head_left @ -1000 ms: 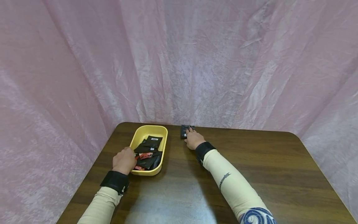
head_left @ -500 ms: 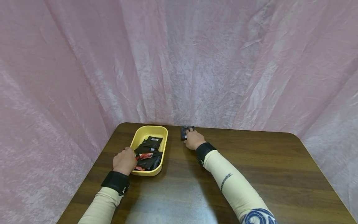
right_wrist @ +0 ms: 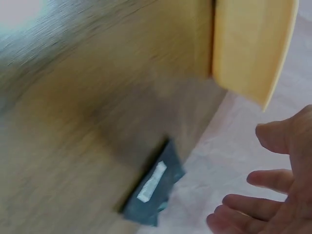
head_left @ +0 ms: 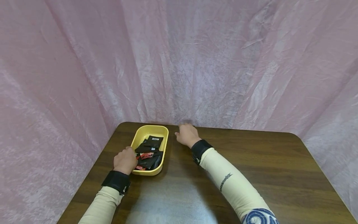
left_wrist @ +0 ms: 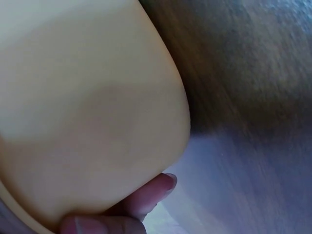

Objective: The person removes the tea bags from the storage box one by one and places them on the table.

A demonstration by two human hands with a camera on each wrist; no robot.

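Pink fabric backdrop (head_left: 179,62) encloses a dark wood counter (head_left: 251,161), on which a yellow tray (head_left: 145,131) at the far left holds a loose heap of black and red sachets (head_left: 148,152). The left hand (head_left: 124,160) grips the tray's near rim, fingers curled under its wall. The right hand (head_left: 186,134) hovers just right of the tray with fingers spread and relaxed, holding nothing; one dark sachet (right_wrist: 153,185) lies on the counter's far edge beneath it.
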